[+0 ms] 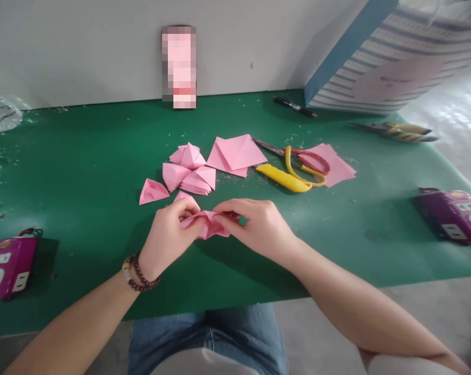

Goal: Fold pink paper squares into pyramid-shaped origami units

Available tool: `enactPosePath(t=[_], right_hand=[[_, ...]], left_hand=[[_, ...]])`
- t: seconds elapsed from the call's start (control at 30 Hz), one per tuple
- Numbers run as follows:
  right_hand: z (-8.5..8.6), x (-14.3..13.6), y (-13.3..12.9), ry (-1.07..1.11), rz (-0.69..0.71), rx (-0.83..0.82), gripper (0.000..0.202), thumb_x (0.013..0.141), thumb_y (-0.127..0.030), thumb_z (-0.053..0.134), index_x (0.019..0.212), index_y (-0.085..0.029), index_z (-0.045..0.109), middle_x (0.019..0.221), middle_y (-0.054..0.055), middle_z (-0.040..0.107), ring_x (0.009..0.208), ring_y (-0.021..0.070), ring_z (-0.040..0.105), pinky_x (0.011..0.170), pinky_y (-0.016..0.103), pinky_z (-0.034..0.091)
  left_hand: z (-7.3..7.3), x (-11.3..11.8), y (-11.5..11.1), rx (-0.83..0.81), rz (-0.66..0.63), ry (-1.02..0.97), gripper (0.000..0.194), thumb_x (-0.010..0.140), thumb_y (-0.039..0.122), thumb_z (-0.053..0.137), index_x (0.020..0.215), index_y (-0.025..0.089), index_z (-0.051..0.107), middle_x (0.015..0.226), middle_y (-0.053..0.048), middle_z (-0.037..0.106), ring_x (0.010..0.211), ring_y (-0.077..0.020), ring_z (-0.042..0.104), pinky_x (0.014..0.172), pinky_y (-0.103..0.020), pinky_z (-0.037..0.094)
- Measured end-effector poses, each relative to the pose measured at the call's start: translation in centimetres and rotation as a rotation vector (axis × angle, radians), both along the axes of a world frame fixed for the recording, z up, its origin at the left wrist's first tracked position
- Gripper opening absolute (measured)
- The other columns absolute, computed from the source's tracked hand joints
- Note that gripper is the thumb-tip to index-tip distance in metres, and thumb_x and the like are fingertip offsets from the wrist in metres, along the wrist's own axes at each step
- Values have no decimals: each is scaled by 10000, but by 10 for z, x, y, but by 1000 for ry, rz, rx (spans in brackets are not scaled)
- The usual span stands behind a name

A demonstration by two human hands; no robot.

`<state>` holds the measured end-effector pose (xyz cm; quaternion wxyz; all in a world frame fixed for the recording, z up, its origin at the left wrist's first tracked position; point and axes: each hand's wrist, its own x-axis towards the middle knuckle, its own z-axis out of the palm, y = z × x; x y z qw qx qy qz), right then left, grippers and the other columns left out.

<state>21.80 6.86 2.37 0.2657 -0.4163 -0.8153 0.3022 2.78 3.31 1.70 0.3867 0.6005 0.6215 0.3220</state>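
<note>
A folded piece of pink paper (209, 225) is pinched between my two hands above the green table. My left hand (172, 232), with beaded bracelets at the wrist, grips its left side. On its right side, the thumb and fingers of my right hand (259, 226) are closed. Just beyond my hands lie several folded pink pieces (190, 169), one of them apart at the left (153, 191). Flatter pink sheets (237, 153) rest behind. Red-handled scissors (313, 160) and a yellow-handled tool (284, 178) lie partly beside and over more pink paper (339, 169).
Purple boxes with sockets sit at the left (12, 265) and right (454, 216) of the green table (102, 156). A pen (296, 107), pliers (399, 131) and a striped box (380, 62) are at the back right. A phone (183, 67) leans against the grey wall.
</note>
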Motion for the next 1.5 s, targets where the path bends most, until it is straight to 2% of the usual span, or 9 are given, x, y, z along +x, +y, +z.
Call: enactPosePath(t=[0.2,0.5,0.6,0.73,0.83,1.0,1.13,1.3,1.5], right_hand=[[7,4,10,-149,68,-158,98,767,-129,683,786,-226,686,724,-47,716,634,112,648,582,206,441],[-1,-2,11,-143,14,-158,132,736,-71,625,756,-202,628,666,-48,658,575,89,580,564,204,396],[-3,1,14,23,4,-306,117,776,-185,674,876,-211,620,730,-32,676,605,105,620,589,219,468],[-2,8,19,434,26,-632,389,884,-489,597,1149,-208,552,839,19,686,778,163,700,716,300,576],[-5,7,19,519,98,-749,590,787,-506,722,1243,-201,504,957,51,687,863,187,707,788,346,587],[-12,-8,4,482,95,-663,597,729,-339,796,1241,-211,516,947,36,676,840,169,692,782,339,591],[-16,-19,-9,386,-16,-462,778,704,-313,807,1369,-254,407,978,27,659,780,160,674,740,341,600],[-17,-17,-10,344,-71,-297,577,802,-156,611,1339,-236,413,1081,62,660,897,180,679,737,313,592],[-13,-7,-3,251,-75,-288,440,758,-105,570,1165,-232,460,851,-8,656,747,148,662,685,291,556]], left_hand=[[0,1,-3,22,-35,118,87,796,204,590,878,213,618,827,12,721,762,-161,698,612,-216,494],[1,4,-3,-28,-67,113,195,824,312,594,973,214,672,938,-34,744,849,-212,711,609,-241,523],[1,2,-1,-48,-44,41,208,807,296,620,981,207,690,927,-34,742,806,-203,709,606,-242,546],[2,-2,3,-24,131,-163,231,797,331,677,974,183,695,858,-29,729,708,-184,694,574,-253,583],[0,-3,4,-7,236,-326,271,803,395,698,967,180,697,859,-28,724,694,-180,694,593,-279,613],[-7,1,2,57,251,-328,197,823,358,684,925,190,696,840,-14,721,735,-167,687,651,-269,602],[-11,7,-2,73,278,-382,167,826,319,660,930,188,657,863,-8,706,767,-156,679,680,-261,584],[-11,18,-7,-6,204,-527,246,791,291,692,980,193,569,907,-11,682,814,-155,679,721,-268,574],[-2,20,-9,-130,30,-542,416,759,264,716,1127,185,539,1118,-66,637,998,-197,658,823,-299,565]])
